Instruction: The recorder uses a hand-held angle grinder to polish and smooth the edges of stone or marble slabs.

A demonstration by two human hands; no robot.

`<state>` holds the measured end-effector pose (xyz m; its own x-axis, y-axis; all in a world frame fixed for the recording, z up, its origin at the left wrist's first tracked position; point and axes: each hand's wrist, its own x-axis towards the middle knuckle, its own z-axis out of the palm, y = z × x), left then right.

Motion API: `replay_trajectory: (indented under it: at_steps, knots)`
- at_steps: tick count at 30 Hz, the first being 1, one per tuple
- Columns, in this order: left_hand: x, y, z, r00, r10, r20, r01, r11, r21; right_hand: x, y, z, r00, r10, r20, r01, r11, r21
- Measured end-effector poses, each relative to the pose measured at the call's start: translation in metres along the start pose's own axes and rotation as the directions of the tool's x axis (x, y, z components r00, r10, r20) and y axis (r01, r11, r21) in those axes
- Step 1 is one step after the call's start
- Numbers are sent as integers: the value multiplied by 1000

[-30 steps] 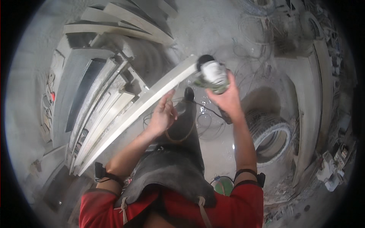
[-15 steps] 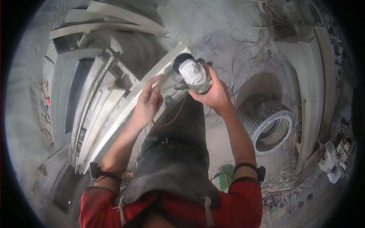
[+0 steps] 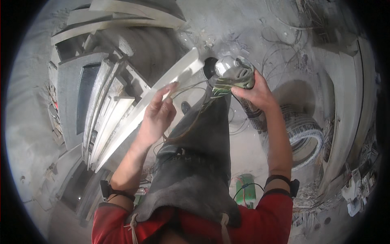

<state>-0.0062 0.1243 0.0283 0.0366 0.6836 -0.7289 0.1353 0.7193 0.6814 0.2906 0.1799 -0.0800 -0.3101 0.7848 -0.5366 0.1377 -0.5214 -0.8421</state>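
My right hand point(image 3: 260, 92) is wrapped around an angle grinder point(image 3: 227, 66) with a white, dusty head, a dark disc and green patterned cloth around its body. The grinder is held off the floor, its disc close to the tip of a long white curved panel point(image 3: 178, 72). My left hand point(image 3: 159, 115) is closed, thumb and forefinger nearly together, over the panel's right edge. A thin cord point(image 3: 187, 129) loops from near the grinder to beneath this hand, and cord shows again by its fingertips. Whether the fingers grip the cord or the panel edge is hidden.
More long panels point(image 3: 103, 105) are stacked at the left, and curved pieces point(image 3: 118, 20) lie at the far left. Dusty tires point(image 3: 304, 140) stand at the right. Long curved panels point(image 3: 351, 101) line the right side. Loose cords point(image 3: 280, 40) cross the dusty floor.
My right hand has carried the grinder to the right and turned it, showing more of the green cloth. The left hand stays at the panel's edge, its fingers closer together.
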Motion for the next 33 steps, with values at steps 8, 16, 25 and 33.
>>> replay_trajectory:
  at_steps: [8, 16, 25, 33]
  knots:
    - [-13, -5, -13, 999, -47, -1, 47, 999, -22, -69, -10, 53, 952, -84, -294, 35, 985, -169]
    - [-3, 15, 3, 992, -119, -48, 123, 988, 96, -45, -31, 73, 962, -267, -50, 216, 862, -458]
    - [6, 8, 12, 995, -93, -46, 97, 991, 90, 26, 3, -21, 931, 277, 238, -356, 834, 422]
    - [-9, 3, -6, 996, -83, -34, 84, 996, 24, -53, -17, 86, 953, -299, 58, 267, 727, -632]
